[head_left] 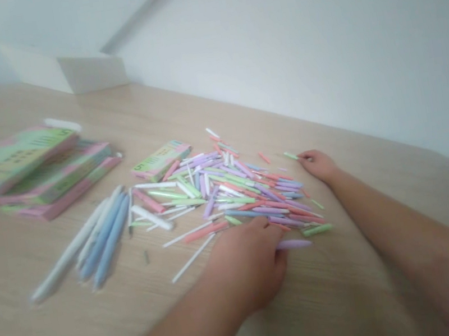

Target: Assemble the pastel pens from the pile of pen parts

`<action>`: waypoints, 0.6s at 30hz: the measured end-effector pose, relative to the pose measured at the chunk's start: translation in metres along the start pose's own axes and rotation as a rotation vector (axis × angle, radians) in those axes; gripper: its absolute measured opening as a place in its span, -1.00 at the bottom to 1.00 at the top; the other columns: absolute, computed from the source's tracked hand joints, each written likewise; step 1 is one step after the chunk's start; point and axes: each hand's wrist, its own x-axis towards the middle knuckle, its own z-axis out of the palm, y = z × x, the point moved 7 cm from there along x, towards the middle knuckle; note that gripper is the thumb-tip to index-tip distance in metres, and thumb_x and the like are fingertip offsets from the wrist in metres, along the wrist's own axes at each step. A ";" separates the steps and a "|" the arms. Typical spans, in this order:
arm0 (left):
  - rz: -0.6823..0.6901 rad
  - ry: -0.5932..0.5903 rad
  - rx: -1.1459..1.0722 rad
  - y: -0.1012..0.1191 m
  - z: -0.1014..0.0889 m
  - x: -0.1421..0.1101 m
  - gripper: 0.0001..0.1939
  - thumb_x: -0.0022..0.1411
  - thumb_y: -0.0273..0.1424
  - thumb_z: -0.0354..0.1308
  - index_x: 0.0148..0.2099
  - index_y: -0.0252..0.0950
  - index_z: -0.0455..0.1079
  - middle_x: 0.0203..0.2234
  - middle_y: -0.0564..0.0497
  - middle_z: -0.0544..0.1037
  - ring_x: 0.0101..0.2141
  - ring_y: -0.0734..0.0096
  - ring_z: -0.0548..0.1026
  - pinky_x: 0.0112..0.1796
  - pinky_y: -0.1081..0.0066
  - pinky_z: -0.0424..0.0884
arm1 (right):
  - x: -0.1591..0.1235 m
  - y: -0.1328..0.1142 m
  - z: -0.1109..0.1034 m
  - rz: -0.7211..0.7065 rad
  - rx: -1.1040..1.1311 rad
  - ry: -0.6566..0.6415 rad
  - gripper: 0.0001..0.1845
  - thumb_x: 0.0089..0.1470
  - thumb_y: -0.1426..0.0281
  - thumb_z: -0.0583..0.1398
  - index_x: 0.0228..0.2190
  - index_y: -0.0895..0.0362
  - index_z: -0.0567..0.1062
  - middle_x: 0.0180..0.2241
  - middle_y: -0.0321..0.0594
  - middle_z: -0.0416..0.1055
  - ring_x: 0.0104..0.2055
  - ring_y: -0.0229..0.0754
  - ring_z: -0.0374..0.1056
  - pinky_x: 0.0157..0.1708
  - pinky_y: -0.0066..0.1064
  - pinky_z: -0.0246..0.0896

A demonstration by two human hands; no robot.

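Note:
A loose heap of pen parts (244, 182) in purple, green, coral, blue and white covers the middle of the table. My left hand (248, 261) is closed at the near edge of the heap, around a purple pen barrel (294, 244) whose tip sticks out to the right. Beyond the heap's right side, my right hand (318, 164) pinches a small light-green pen piece (290, 155), blurred, perhaps a cap. A green pen piece (318, 229) lies just right of my left hand. Thin white refills (193, 258) rest to its left.
Several white and blue pens (106, 240) lie side by side at the left. Behind them are stacked pastel pen boxes (55, 177). One small box (161, 161) touches the heap's far side. A white folded card or box (94, 72) stands near the wall.

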 end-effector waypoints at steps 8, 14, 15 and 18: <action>0.059 0.045 0.034 0.001 -0.001 0.000 -0.71 0.34 -0.27 0.02 0.01 -0.12 0.49 -0.09 -0.02 0.57 -0.11 0.14 0.57 -0.13 0.18 0.52 | -0.054 -0.077 -0.007 -0.142 0.120 -0.045 -0.69 0.22 0.21 0.20 -0.12 0.03 0.66 -0.11 -0.13 0.58 -0.06 -0.05 0.44 0.00 -0.24 0.30; 0.057 0.044 0.043 0.000 0.000 0.000 -0.70 0.35 -0.26 0.01 0.00 -0.15 0.50 -0.09 -0.07 0.56 -0.09 0.12 0.57 -0.07 0.15 0.52 | -0.087 -0.114 -0.014 -0.213 0.235 -0.117 -0.67 0.21 0.16 0.19 -0.12 -0.03 0.68 -0.17 -0.17 0.59 -0.19 -0.08 0.46 -0.16 -0.30 0.33; 0.050 0.042 0.048 0.000 0.000 0.000 -0.71 0.35 -0.25 0.01 -0.02 -0.16 0.50 -0.10 -0.07 0.56 -0.09 0.12 0.57 -0.07 0.16 0.52 | -0.092 -0.120 -0.015 -0.226 0.252 -0.129 -0.67 0.20 0.15 0.20 -0.13 -0.04 0.69 -0.17 -0.17 0.59 -0.19 -0.08 0.46 -0.17 -0.30 0.33; 0.028 0.034 0.064 -0.002 0.001 0.000 -0.70 0.36 -0.23 0.00 -0.06 -0.20 0.50 -0.09 -0.10 0.56 -0.08 0.11 0.58 -0.06 0.17 0.52 | -0.106 -0.136 -0.017 -0.254 0.304 -0.158 -0.70 0.15 0.18 0.24 -0.15 -0.05 0.70 -0.17 -0.16 0.59 -0.17 -0.04 0.46 -0.19 -0.28 0.33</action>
